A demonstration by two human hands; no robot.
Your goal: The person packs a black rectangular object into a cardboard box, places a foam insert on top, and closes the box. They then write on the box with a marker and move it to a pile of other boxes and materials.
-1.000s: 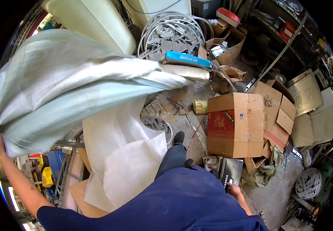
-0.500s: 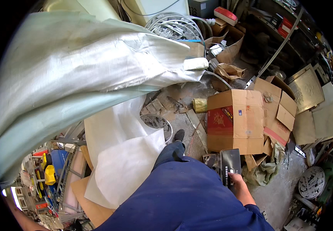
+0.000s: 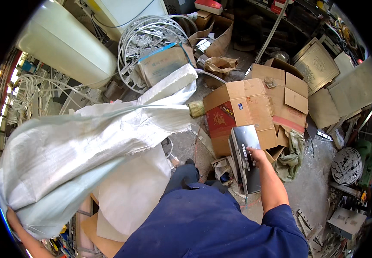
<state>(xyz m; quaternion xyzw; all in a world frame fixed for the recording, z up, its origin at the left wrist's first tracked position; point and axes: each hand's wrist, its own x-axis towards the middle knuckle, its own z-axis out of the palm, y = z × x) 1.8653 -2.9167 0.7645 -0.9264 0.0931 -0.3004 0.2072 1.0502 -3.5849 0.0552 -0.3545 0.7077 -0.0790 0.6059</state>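
Observation:
At the far left edge, my left hand (image 3: 13,219) is closed on the margin of a large white woven plastic sheet (image 3: 72,146); its fingertips are partly hidden. The sheet hangs in folds across the left side, with a frayed edge toward the middle. In front of me on the right, my right hand (image 3: 259,156) grips a flat black box-like object (image 3: 247,139) with light lettering along its side. It is held tilted, near the brown carton, and I cannot tell its exact kind. A second pale sheet (image 3: 134,187) lies under the white one, beside my legs.
Beyond the hands stand a brown carton (image 3: 252,103) with a red panel and another opened carton (image 3: 290,88). A coil of grey tubing (image 3: 151,32) and a cream tank (image 3: 67,45) are at the back. Right lie a green cloth (image 3: 290,152) and a round tray of scraps (image 3: 347,167).
The white sheet has come down and leftward, uncovering the cream tank and the tubing coil. My right hand has brought the black object up and forward. The left hand has come further into view.

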